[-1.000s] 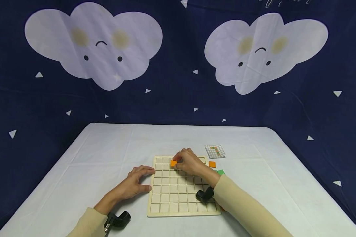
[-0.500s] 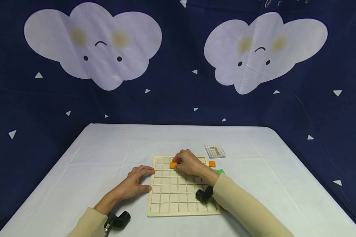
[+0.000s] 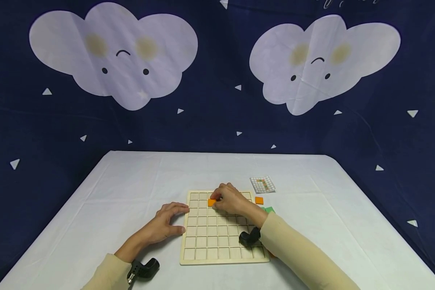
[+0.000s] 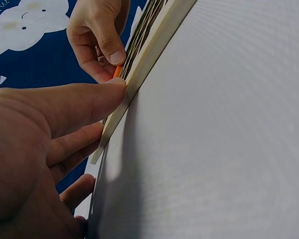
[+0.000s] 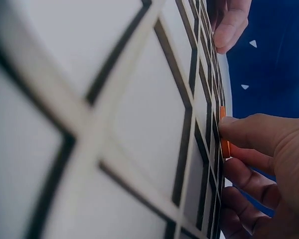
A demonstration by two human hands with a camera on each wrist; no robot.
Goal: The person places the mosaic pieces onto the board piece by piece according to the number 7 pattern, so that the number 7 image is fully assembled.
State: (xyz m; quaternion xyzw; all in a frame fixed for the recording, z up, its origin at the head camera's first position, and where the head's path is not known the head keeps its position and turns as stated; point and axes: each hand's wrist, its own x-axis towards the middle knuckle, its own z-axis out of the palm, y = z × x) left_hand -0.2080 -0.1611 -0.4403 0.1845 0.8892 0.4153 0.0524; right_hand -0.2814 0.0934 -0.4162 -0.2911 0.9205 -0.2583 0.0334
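Observation:
A wooden grid board [image 3: 206, 241] lies on the white table. My right hand [image 3: 230, 199] pinches a square orange tile [image 3: 211, 203] between thumb and fingers at the board's second row from the far side. The tile [image 5: 224, 132] looks low against the grid in the right wrist view; whether it sits fully in a cell I cannot tell. At the board's left side rests my left hand [image 3: 163, 225], thumb and fingers extended and touching the edge. In the left wrist view, the left thumb [image 4: 89, 102] lies against the board's wooden rim [image 4: 139, 74].
Right of the board lie another orange tile [image 3: 259, 200] and green tiles [image 3: 270, 210], partly behind the right arm. Beyond them is a small printed grid card [image 3: 263, 185]. Something orange peeks out under the right sleeve. A dark cloud-print cloth [image 3: 217, 133] hangs behind the table.
The orange tile has shifted slightly toward the near side and now looks flatter on the board, the right hand moving with it. My left hand stays in place.

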